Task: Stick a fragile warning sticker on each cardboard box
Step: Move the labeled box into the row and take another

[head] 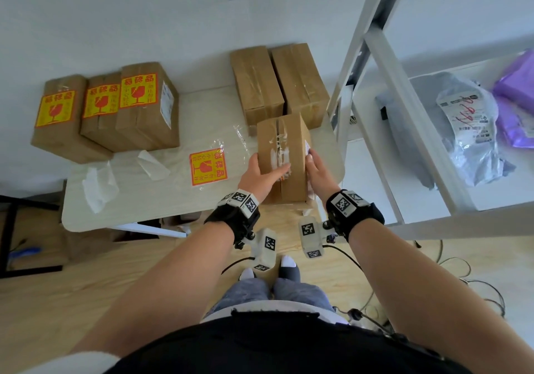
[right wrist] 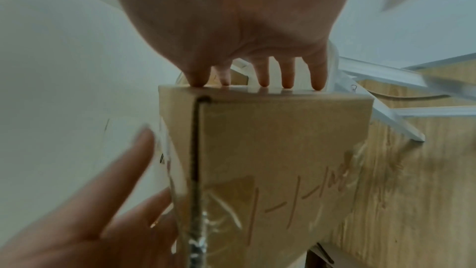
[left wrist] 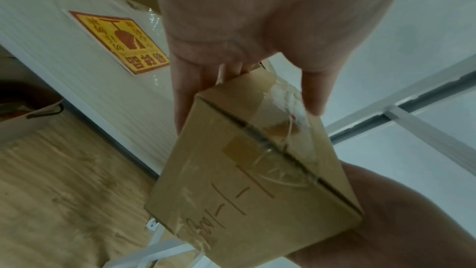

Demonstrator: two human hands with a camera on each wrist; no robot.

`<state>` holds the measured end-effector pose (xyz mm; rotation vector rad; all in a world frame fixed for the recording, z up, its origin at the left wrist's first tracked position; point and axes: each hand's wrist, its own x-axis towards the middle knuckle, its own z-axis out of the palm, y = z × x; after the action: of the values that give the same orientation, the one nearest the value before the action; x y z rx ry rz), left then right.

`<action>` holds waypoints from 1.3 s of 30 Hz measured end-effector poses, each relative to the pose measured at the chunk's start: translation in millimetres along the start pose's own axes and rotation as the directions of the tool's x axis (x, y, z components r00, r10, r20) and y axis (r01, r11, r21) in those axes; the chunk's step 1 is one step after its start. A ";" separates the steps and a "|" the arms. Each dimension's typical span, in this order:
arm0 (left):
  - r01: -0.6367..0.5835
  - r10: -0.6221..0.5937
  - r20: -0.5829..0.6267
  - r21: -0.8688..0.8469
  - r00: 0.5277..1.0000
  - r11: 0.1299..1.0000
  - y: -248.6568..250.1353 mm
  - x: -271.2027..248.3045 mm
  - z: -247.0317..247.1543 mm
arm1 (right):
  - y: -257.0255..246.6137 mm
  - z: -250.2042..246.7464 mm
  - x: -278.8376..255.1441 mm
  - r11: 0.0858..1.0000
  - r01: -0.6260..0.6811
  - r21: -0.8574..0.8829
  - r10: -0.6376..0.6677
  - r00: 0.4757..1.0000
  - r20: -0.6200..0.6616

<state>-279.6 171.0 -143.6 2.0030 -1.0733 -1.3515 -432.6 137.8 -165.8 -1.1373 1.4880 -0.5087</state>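
Head view, we see our left hand gripping the box, thumb across top, right hand flat-fingered against its side, loose sticker on table beside.

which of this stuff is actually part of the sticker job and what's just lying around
Job: held box, gripped by left hand, right hand pressing its side; loose fragile sticker; two bare boxes; three stickered boxes, done.
Lying about: peeled backing papers; grey parcel; purple bags.
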 end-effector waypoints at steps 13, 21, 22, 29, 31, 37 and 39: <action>-0.006 0.008 0.008 -0.162 1.000 0.987 12.5 11.7 26.2 | 7.2 -13.6 12.6 0.971 -0.101 0.218 0.123 0.988 -0.089; 0.140 -0.124 0.084 -0.215 0.989 0.967 -1.7 25.3 37.8 | -2.2 -36.8 4.7 0.998 0.033 -0.060 -0.050 0.953 -0.299; 0.151 -0.135 0.097 -0.186 0.986 0.971 0.7 24.6 36.2 | -2.6 -38.8 5.1 0.997 0.047 -0.069 -0.066 0.949 -0.309; 0.072 -0.075 -0.036 -0.072 0.997 0.995 1.1 38.1 37.5 | -5.9 -41.6 6.5 0.987 0.106 -0.123 -0.140 0.939 -0.313; 0.114 -0.121 -0.068 -0.109 0.990 0.988 3.9 44.0 37.7 | -8.7 -38.3 7.0 0.980 0.146 -0.136 -0.182 0.936 -0.301; 0.241 -0.254 -0.203 -0.086 0.946 0.967 1.4 57.2 20.9 | -24.1 -22.9 8.4 0.956 0.285 -0.070 -0.293 0.928 -0.232; 0.275 -0.248 -0.227 0.092 0.942 0.957 -6.9 63.2 12.1 | -30.0 -17.8 9.5 0.953 0.301 -0.034 -0.301 0.930 -0.209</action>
<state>-275.9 123.3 -187.2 2.3898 -0.8317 -1.1824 -437.0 111.6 -141.2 -1.3558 1.4998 -0.8642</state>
